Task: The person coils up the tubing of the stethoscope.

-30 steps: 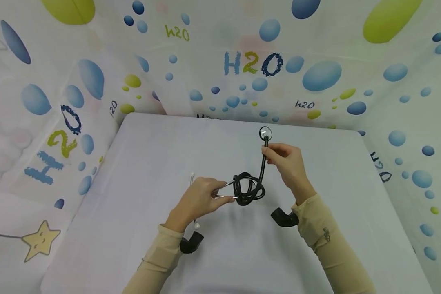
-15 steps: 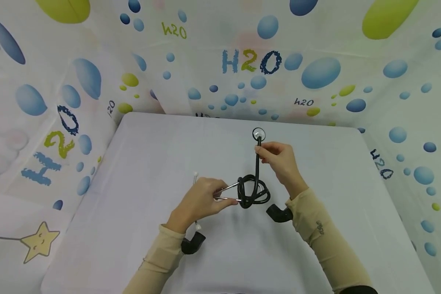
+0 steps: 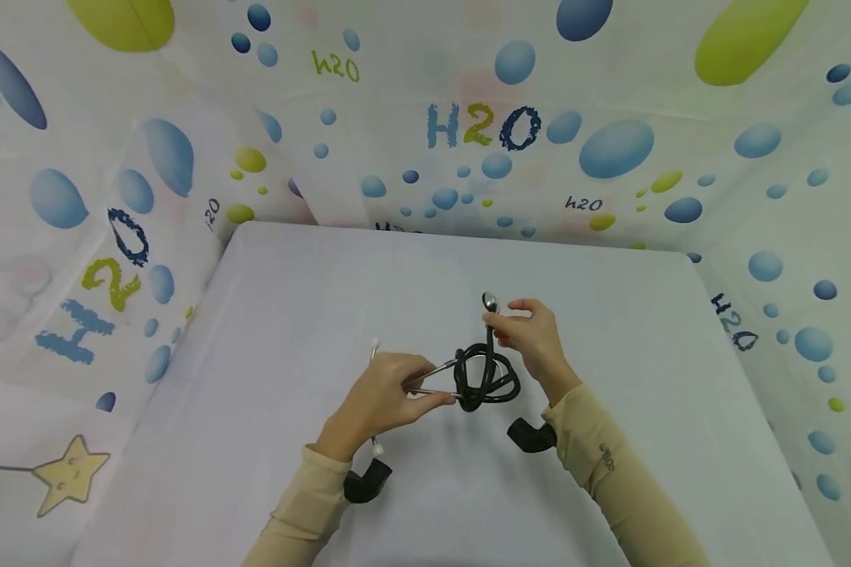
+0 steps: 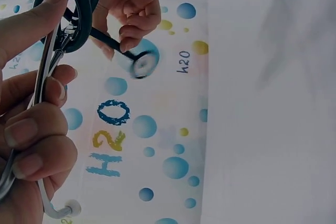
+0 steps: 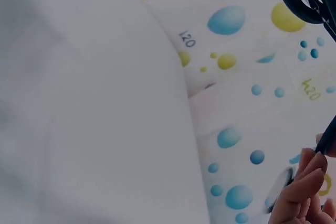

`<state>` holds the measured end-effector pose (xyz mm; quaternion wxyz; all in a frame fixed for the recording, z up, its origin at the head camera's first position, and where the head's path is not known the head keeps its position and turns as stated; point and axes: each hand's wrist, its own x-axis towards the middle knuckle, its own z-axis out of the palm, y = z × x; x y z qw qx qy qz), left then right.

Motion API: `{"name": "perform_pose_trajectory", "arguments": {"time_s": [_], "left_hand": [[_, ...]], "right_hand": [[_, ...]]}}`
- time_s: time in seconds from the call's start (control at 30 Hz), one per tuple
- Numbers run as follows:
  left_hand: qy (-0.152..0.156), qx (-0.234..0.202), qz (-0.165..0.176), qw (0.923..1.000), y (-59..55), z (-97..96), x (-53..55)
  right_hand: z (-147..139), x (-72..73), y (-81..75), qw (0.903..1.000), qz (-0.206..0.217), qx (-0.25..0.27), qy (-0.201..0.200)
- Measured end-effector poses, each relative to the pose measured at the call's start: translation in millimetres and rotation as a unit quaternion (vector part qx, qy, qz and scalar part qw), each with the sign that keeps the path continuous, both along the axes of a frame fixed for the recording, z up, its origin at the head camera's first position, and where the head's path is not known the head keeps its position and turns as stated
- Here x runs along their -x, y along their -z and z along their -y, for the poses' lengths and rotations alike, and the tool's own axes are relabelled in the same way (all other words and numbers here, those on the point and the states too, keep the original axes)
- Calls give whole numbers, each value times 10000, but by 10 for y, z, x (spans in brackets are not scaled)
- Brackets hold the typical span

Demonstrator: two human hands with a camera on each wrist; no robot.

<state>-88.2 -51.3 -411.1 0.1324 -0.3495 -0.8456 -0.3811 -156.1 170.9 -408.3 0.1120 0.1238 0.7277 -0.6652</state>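
A stethoscope [image 3: 470,403] with black tubing looped into a loose knot is held up between both hands. My left hand [image 3: 390,394] grips its metal ear tubes; in the left wrist view the fingers [image 4: 37,129] curl round them, and a white ear tip [image 4: 73,207] shows below. My right hand [image 3: 535,335] pinches the tubing just below the round chest piece [image 3: 490,302], which points up and away. In the left wrist view the chest piece [image 4: 143,65] hangs past the right fingertips [image 4: 127,45]. The right wrist view catches the right hand [image 5: 304,192] only at its edge.
The white table [image 3: 312,283] lies beneath both hands. Behind and at the sides stand white walls [image 3: 397,79] printed with blue and green drops. A black curved piece is at each wrist, one left [image 3: 367,482] and one right [image 3: 532,435].
My right hand has come down and a little left, bringing the chest piece nearer to the knotted tubing. The left hand keeps its grip on the ear tubes, nearly in place.
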Motion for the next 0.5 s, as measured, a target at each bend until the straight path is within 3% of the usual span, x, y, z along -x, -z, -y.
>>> {"name": "perform_pose_trajectory", "arguments": {"time_s": [0.1, 0.2, 0.37, 0.5], "left_hand": [[44, -116, -9, 9999, 31, 16, 4], [24, -270, -63, 9996, 50, 69, 5], [-63, -635, -277, 9976, 103, 148, 23], [16, -758, -253, 9968, 129, 61, 75]], "right_hand": [[-3, -35, 56, 9998, -63, 8, -201], [28, -70, 114, 9963, -387, 17, -763], [7, -120, 211, 9804, -764, -189, -1809], [-204, -222, 241, 9691, -1054, -728, -2108]]}}
